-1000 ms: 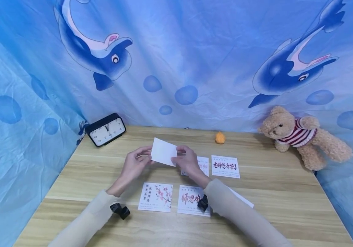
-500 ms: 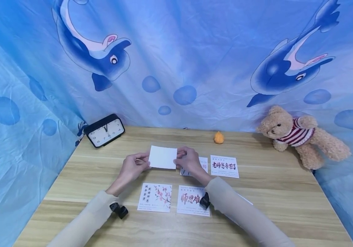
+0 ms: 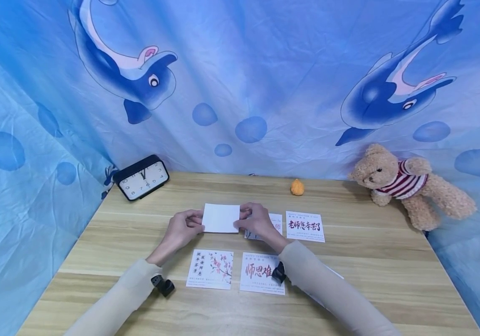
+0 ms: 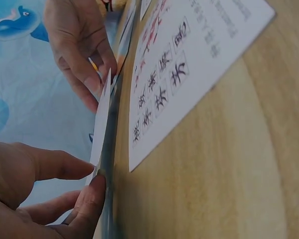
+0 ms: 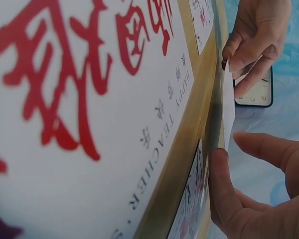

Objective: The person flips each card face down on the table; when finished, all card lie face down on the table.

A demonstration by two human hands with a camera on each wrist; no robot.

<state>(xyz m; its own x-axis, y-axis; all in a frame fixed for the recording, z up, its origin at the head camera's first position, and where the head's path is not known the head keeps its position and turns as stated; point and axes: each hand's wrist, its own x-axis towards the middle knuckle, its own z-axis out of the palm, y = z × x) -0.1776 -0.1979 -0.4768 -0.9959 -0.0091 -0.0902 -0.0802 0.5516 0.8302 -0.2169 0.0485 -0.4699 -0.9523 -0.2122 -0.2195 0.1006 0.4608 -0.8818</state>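
A small blank white card is held low over the wooden table, near its middle, and faces me nearly square. My left hand pinches its left edge between thumb and fingers; the left wrist view shows this grip on the thin card from the side. On the opposite edge, my right hand holds the card between thumb and fingers. Under the right hand lies a partly covered printed card. Whether the held card's lower edge touches the table I cannot tell. Its underside is hidden.
Nearer me lie a blossom-printed card and a red-lettered card, partly under the right wrist. Another lettered card lies right. Behind stand a clock, a small orange object and a teddy bear.
The white card has come down towards the table and turned from a slant to nearly level, with both hands still on its edges. The printed cards stay where they were.
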